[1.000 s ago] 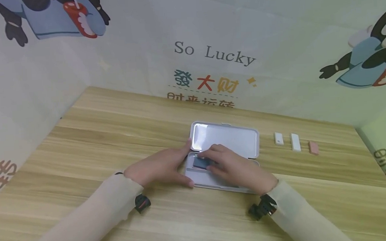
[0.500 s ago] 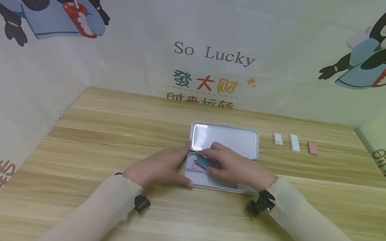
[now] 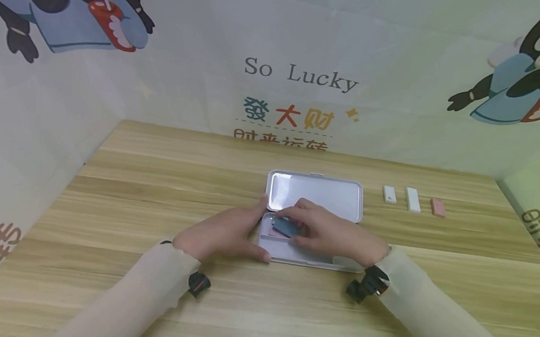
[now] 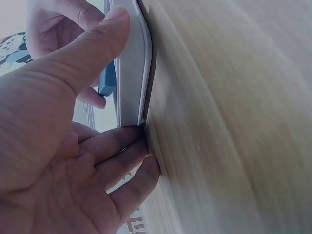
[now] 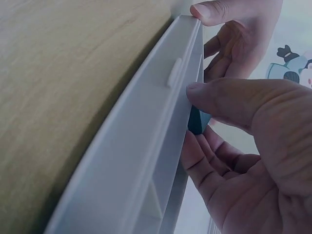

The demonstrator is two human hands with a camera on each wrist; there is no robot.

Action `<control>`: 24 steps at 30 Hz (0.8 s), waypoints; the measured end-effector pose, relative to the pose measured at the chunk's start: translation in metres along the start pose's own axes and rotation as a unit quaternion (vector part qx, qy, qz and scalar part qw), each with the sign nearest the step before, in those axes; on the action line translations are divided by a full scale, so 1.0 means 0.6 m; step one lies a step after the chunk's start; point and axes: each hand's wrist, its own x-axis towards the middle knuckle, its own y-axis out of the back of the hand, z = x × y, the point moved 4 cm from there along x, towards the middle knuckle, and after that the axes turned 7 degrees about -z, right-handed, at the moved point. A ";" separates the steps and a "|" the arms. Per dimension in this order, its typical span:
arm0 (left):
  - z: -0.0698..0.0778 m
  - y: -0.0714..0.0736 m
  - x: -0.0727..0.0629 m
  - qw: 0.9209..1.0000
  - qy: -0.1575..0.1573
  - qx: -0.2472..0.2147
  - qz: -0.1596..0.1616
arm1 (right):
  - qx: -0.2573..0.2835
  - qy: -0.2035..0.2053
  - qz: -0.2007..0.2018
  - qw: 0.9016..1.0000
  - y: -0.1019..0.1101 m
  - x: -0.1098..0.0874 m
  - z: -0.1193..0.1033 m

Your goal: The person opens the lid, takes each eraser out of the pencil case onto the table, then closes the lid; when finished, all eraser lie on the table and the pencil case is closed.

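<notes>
A white pencil case [image 3: 299, 259] lies on the table, its lid [image 3: 334, 193] folded back. My right hand [image 3: 334, 236] reaches over the tray and pinches a blue eraser [image 3: 285, 227] between thumb and fingers, tilted at the back left compartment. Under it shows a bit of a pink piece [image 3: 274, 233]. In the right wrist view, the blue eraser [image 5: 196, 121] sits just beyond the thumb tip. My left hand [image 3: 223, 233] rests at the case's left end, thumb against the front corner and forefinger at the lid's edge. Seen from the left wrist, its fingers [image 4: 117, 144] touch the case's end.
Right of the case, two white blocks [image 3: 389, 194] and a pink block [image 3: 438, 207] lie in a row on the wooden table [image 3: 158, 160]. A printed cloth [image 3: 382, 38] hangs behind the table and along its sides.
The blue eraser has gone from lying flat in the compartment to tilted in my right fingers, uncovering the pink piece beneath. My left hand has stayed in place.
</notes>
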 end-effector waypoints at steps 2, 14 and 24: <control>0.000 0.000 0.000 1.000 0.000 0.004 0.002 | -0.004 0.005 0.002 1.000 0.000 -0.002 -0.001; 0.001 0.000 0.001 1.000 0.001 0.007 0.002 | -0.019 0.010 0.019 1.000 -0.002 -0.007 0.000; 0.003 0.001 -0.001 1.000 0.000 0.000 0.005 | -0.016 0.013 0.035 0.999 0.001 -0.008 0.000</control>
